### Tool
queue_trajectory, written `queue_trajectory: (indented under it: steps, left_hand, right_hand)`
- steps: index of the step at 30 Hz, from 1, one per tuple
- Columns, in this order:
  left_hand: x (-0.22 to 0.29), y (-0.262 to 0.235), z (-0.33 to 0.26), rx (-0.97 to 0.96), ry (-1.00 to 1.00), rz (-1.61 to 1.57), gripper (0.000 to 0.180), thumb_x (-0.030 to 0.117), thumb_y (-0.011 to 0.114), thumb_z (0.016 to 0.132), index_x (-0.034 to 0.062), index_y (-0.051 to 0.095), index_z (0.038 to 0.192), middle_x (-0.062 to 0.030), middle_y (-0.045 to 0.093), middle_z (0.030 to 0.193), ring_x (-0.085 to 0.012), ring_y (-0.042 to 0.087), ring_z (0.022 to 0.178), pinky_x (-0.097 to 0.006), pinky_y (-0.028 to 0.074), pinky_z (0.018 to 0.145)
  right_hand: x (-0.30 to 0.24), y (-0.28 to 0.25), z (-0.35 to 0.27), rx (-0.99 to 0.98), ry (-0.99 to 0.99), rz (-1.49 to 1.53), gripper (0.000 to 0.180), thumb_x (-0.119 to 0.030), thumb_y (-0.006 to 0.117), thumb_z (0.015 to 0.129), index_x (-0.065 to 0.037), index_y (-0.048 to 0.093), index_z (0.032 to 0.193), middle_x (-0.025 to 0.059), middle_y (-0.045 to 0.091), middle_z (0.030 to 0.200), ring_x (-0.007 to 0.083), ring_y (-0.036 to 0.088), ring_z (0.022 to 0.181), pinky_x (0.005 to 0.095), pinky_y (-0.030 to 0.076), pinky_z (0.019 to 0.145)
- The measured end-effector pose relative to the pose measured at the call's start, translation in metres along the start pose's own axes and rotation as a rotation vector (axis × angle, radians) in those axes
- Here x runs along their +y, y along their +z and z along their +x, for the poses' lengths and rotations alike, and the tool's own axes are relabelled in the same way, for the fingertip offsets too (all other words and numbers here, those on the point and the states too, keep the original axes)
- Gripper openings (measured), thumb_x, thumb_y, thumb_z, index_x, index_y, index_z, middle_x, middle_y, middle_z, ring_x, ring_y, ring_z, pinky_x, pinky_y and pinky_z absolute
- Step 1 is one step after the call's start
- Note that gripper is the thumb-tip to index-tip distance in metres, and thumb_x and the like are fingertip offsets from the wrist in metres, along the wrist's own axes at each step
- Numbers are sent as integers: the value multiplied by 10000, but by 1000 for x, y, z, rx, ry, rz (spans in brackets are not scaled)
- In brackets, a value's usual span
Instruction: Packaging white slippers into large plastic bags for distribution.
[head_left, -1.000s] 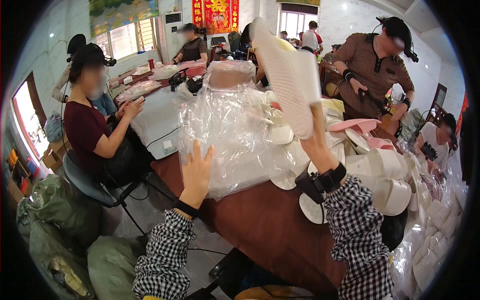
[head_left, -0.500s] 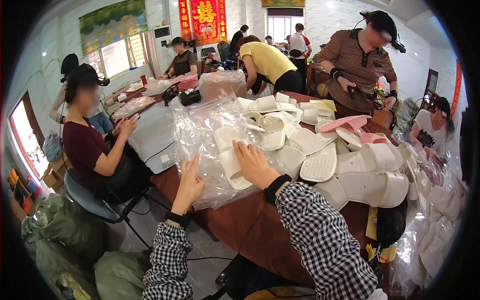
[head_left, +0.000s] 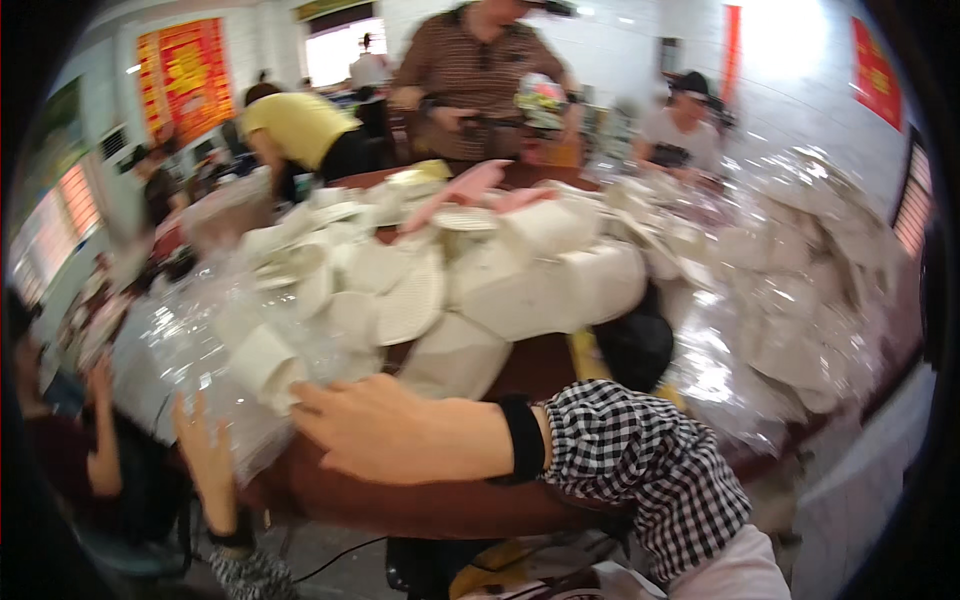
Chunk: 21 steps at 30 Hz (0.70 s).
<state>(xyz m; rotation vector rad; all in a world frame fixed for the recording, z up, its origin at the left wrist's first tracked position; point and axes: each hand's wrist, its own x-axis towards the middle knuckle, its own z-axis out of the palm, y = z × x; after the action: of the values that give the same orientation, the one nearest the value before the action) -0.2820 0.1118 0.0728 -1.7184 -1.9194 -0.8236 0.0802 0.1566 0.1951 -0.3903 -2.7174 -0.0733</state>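
The view has swung right, left fingers (head_left: 187, 428) spread empty, right fingers (head_left: 318, 424) at a slipper (head_left: 262, 362), grip unclear.

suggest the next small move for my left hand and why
Perhaps bring the left hand in to steady the clear plastic: that hand looks empty and open, while the right hand is at the white slipper lying on the plastic.

Dressed in Black-and-White Check

Behind the right hand (head_left: 385, 430) comes a broad black wristband (head_left: 522, 438), then a puckered gingham sleeve (head_left: 645, 465); pale cloth (head_left: 735, 568) adjoins it, lower right. A dark wristband (head_left: 232, 540) and blurred checked sleeve (head_left: 250, 576) show lower left.
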Motion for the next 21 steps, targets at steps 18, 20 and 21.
queue_trajectory:
  steps: [18,20,21]
  left_hand:
    - [360,-109,39,-998,794,-2100,324,187,572,978,-20,587,1228,-250,523,1317,-394,550,1183,-478,463,991]
    - [373,-87,48,-708,553,-2089,323,119,493,983,-33,579,1255,-202,627,1201,-332,622,1111,-430,459,1003]
    - [387,-48,55,-662,449,-1895,305,126,486,995,-40,587,1230,-190,645,1139,-307,647,1035,-420,490,957]
  right_hand:
    - [76,-111,-264,519,783,-56,270,-217,620,934,-21,666,1114,157,693,936,288,682,812,382,538,726]
    - [100,-94,-283,672,843,-35,245,-157,631,919,-7,665,1109,148,695,920,273,679,781,356,538,720]
    - [115,-73,-306,669,902,-43,245,-157,631,919,-7,665,1109,148,695,920,273,679,781,356,538,720]
